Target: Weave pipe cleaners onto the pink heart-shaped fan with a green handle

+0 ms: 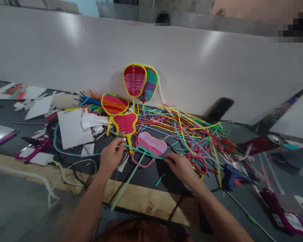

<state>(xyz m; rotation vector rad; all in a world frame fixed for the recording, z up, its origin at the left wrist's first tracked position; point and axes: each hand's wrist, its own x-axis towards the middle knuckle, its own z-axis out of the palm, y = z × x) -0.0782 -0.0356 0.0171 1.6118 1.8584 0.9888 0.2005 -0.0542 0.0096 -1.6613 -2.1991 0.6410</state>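
A teal pipe cleaner (pixel 155 156) is stretched crosswise between my two hands. My left hand (pixel 112 153) pinches its left end, and my right hand (pixel 180 165) pinches the right end. At its middle it meets a green stem (pixel 128 179) that slants down toward me past the table edge. Just behind lies a pink and lilac pipe-cleaner panel (pixel 151 144). A pink pipe-cleaner loop (pixel 143 165) curves below the teal piece. A short teal offcut (pixel 160 179) lies near my right hand. Close behind my left hand is a red fan shape with yellow edging (pixel 125 123).
Two finished-looking fans (pixel 134 80) lean on the white partition (pixel 91 53). Loose pipe cleaners (pixel 176 122) heap across the back. A blue glue gun (pixel 231 177) and its cord lie at right, beyond a dark red can (pixel 261 144). White paper (pixel 73 127) covers the left.
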